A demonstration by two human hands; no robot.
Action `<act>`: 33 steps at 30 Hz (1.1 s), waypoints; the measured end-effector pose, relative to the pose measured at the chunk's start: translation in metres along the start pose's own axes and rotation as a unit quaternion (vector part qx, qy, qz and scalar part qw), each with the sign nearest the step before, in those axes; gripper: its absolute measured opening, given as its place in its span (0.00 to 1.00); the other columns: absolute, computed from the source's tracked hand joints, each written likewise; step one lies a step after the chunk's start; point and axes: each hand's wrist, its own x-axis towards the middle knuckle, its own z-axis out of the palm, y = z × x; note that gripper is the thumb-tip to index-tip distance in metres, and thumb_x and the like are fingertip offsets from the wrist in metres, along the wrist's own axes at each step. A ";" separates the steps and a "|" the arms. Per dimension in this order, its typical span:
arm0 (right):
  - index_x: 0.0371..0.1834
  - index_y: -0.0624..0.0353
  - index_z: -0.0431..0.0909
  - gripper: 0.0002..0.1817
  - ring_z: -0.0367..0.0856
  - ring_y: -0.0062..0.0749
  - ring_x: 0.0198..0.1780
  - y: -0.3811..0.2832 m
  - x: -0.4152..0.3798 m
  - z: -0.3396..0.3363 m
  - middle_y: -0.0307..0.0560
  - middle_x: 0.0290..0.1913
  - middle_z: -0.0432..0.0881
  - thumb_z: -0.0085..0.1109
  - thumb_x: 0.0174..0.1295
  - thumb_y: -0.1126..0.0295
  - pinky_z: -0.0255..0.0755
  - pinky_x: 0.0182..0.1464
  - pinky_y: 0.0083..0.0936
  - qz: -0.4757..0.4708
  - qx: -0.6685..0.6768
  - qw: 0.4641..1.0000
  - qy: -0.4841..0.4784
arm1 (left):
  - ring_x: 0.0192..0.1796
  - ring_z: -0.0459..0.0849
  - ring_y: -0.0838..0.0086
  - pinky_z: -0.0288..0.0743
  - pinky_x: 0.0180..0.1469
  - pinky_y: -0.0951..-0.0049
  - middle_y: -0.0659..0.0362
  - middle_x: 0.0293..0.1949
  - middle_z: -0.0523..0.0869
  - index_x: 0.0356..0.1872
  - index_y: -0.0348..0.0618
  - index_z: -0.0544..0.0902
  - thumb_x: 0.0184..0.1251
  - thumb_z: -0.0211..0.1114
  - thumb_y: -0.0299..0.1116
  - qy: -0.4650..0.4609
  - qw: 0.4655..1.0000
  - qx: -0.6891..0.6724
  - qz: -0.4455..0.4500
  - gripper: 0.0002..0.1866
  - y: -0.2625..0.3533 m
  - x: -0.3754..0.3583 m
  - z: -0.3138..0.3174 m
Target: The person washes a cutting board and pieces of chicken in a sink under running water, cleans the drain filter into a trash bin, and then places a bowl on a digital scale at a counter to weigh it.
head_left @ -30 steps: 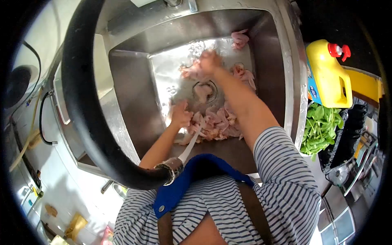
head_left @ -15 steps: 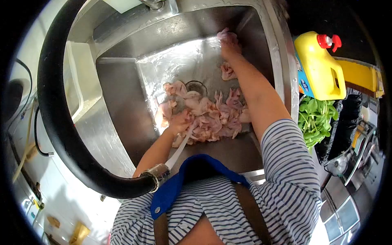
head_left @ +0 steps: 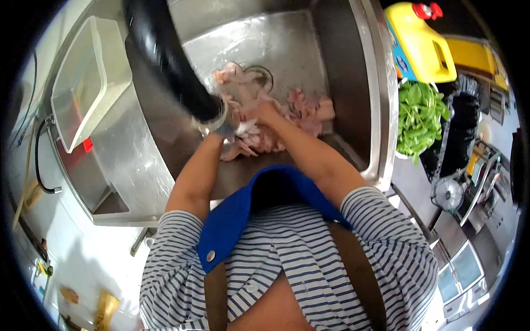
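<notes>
Raw chicken pieces (head_left: 301, 113) lie heaped in the near part of a steel sink (head_left: 348, 71), around the round drain (head_left: 259, 77). My right hand (head_left: 266, 112) is down in the heap, its fingers curled against a chicken piece and partly blurred. Close beside it, my left hand (head_left: 231, 128) is mostly covered by the metal nozzle (head_left: 212, 118) of a thick black hose (head_left: 165, 55). Its fingers do not show clearly, but the hand is among the chicken at the heap's left side. Water seems to run from the nozzle onto the pieces.
A translucent plastic tub (head_left: 83, 88) stands on the steel ledge to the left. Right of the sink are a yellow jug (head_left: 422, 47) with a red cap and leafy greens (head_left: 419, 118). A wire rack with a glass lid (head_left: 448, 194) is farther right.
My right hand has come back from the sink's far right corner to the heap, beside my left hand. The hose nozzle has swung up over the chicken. The view has shifted.
</notes>
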 end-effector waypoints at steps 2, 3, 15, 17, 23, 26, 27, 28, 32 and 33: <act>0.63 0.59 0.51 0.44 0.66 0.47 0.57 -0.020 -0.002 0.013 0.58 0.59 0.64 0.60 0.47 0.49 0.62 0.57 0.33 -0.141 0.115 0.983 0.027 | 0.41 0.75 0.67 0.72 0.47 0.68 0.55 0.39 0.77 0.48 0.40 0.72 0.60 0.57 0.38 0.093 0.988 -0.084 -0.084 0.18 0.030 -0.010 -0.002; 0.64 0.58 0.52 0.44 0.68 0.44 0.57 -0.039 -0.020 -0.001 0.56 0.59 0.66 0.61 0.48 0.49 0.63 0.57 0.31 -0.067 0.130 0.989 0.000 | 0.38 0.77 0.69 0.74 0.44 0.71 0.57 0.37 0.79 0.47 0.41 0.74 0.61 0.57 0.37 0.118 0.974 -0.159 -0.112 0.16 0.048 -0.013 -0.004; 0.52 0.63 0.70 0.22 0.74 0.46 0.46 0.131 -0.040 -0.040 0.56 0.47 0.75 0.50 0.59 0.60 0.71 0.43 0.48 0.246 0.168 0.953 0.047 | 0.50 0.74 0.58 0.70 0.45 0.52 0.50 0.49 0.73 0.67 0.52 0.43 0.53 0.66 0.42 0.083 0.916 -0.176 -0.351 0.46 0.012 -0.026 0.011; 0.51 0.64 0.70 0.23 0.75 0.48 0.45 0.083 -0.055 -0.023 0.57 0.47 0.75 0.52 0.58 0.58 0.70 0.42 0.50 0.282 0.257 0.922 0.067 | 0.46 0.76 0.59 0.72 0.39 0.54 0.50 0.43 0.78 0.67 0.53 0.36 0.54 0.65 0.43 0.059 0.904 -0.241 -0.349 0.49 0.019 -0.026 0.029; 0.56 0.69 0.65 0.33 0.72 0.46 0.53 0.017 -0.035 -0.012 0.58 0.56 0.69 0.60 0.52 0.57 0.69 0.49 0.39 0.296 0.427 0.854 0.013 | 0.33 0.78 0.64 0.73 0.26 0.64 0.52 0.32 0.79 0.45 0.42 0.70 0.58 0.60 0.48 0.068 0.840 -0.447 -0.299 0.22 0.012 -0.001 0.040; 0.51 0.66 0.69 0.26 0.74 0.43 0.46 0.002 -0.022 -0.007 0.54 0.48 0.75 0.59 0.53 0.60 0.71 0.43 0.42 0.247 0.381 0.891 -0.019 | 0.32 0.79 0.66 0.76 0.31 0.65 0.57 0.34 0.81 0.44 0.45 0.75 0.56 0.60 0.38 0.058 0.772 -0.530 -0.346 0.16 0.056 0.001 0.014; 0.40 0.64 0.73 0.17 0.73 0.35 0.37 -0.015 -0.019 -0.010 0.47 0.37 0.75 0.58 0.54 0.62 0.68 0.33 0.34 0.204 0.459 0.864 0.016 | 0.32 0.79 0.66 0.76 0.31 0.65 0.57 0.34 0.81 0.44 0.45 0.75 0.56 0.60 0.38 0.056 0.774 -0.527 -0.347 0.16 0.087 -0.002 0.002; 0.28 0.62 0.76 0.11 0.72 0.27 0.27 -0.030 -0.018 -0.018 0.40 0.25 0.75 0.56 0.56 0.63 0.64 0.24 0.26 0.157 0.533 0.830 0.053 | 0.37 0.80 0.64 0.77 0.36 0.63 0.55 0.37 0.81 0.43 0.43 0.76 0.57 0.59 0.40 0.087 0.798 -0.542 -0.248 0.15 0.120 -0.008 -0.010; 0.47 0.64 0.72 0.20 0.75 0.36 0.40 -0.069 -0.026 -0.060 0.48 0.39 0.77 0.54 0.57 0.60 0.71 0.40 0.37 0.184 0.524 0.832 -0.011 | 0.43 0.80 0.63 0.76 0.43 0.61 0.53 0.42 0.80 0.46 0.41 0.76 0.61 0.55 0.43 0.090 0.832 -0.546 0.044 0.18 0.083 0.018 -0.029; 0.43 0.60 0.73 0.16 0.74 0.32 0.35 -0.062 -0.024 -0.065 0.44 0.36 0.77 0.54 0.57 0.61 0.70 0.36 0.30 0.129 0.481 0.867 0.036 | 0.43 0.80 0.63 0.76 0.43 0.61 0.53 0.42 0.80 0.46 0.41 0.76 0.61 0.55 0.43 0.091 0.832 -0.545 0.043 0.18 0.071 0.014 -0.030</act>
